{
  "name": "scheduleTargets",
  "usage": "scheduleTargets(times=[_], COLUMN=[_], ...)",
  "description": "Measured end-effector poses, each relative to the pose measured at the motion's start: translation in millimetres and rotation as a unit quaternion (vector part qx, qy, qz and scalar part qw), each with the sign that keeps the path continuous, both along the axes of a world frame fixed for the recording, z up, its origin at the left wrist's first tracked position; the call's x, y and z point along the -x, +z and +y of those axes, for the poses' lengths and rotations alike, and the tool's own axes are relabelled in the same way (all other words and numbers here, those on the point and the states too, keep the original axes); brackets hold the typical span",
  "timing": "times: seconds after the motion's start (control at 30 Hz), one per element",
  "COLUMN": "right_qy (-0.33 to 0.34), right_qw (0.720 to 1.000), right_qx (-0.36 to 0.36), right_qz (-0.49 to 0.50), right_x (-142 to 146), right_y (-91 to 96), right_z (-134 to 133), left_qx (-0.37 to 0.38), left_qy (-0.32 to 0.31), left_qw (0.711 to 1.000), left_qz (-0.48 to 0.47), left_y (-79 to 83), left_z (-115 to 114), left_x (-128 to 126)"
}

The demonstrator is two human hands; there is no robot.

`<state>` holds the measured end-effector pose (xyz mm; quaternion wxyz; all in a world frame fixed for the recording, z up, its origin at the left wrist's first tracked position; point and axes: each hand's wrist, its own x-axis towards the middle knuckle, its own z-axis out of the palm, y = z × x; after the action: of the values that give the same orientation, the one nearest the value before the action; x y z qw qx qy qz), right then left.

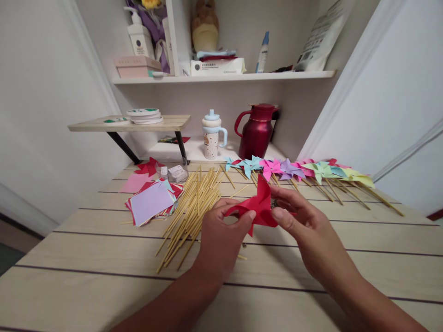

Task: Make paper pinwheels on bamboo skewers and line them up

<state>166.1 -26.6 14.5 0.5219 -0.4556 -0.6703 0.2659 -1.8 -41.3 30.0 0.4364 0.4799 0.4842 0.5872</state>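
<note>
Over the slatted desk (311,272), w/ bamboo sticks (194,203) lying fwd + left, the R hand (313,226) is resting part-closed (can't tell its exact hold) at the R edge, + the L hand (221,235) is firmly pinching the L side, of a red paper pinwheel (262,198) sitting btwn both, one blade pointing up.

Planked tbl (86,299), sticks (194,207) ctr, paper (152,203) L; pinwheels (272,169) R

Head view, forward and down, above tabletop (86,295).
</note>
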Motion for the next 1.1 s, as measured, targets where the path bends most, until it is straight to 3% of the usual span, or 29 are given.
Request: scheduleTargets(times=[0.1,0.3,0.5,0.6,0.7,0.83,1.1], right_qy=[0.047,0.057,0.078,0.094,0.103,0.096,0.105], right_qw=[0.996,0.995,0.988,0.972,0.947,0.930,0.901], right_qx=[0.070,0.076,0.119,0.168,0.222,0.234,0.260], right_qz=[0.022,0.007,0.065,0.132,0.206,0.267,0.333], right_x=[3.4,8.3,7.4,11.5,16.1,16.8,16.2], right_y=[3.5,9.2,3.7,1.2,-0.4,-0.1,2.3], right_z=[0.2,-2.4,-2.2,-3.0,-3.3,-1.9,-0.3], left_qx=[-0.025,-0.021,-0.020,0.017,0.072,0.091,0.066], left_qy=[0.023,0.029,0.031,0.016,-0.033,-0.039,-0.085], left_qw=[0.999,0.998,0.997,0.998,0.997,0.990,0.992], left_qz=[0.041,0.053,0.070,0.054,-0.025,-0.102,-0.069], left_y=[2.6,2.8,2.4,0.8,-2.4,-5.6,-4.7], left_z=[-0.3,0.3,0.5,1.0,2.1,2.6,-0.5], left_x=[0.2,0.2,-1.1,-2.3,-2.5,-0.8,1.2])
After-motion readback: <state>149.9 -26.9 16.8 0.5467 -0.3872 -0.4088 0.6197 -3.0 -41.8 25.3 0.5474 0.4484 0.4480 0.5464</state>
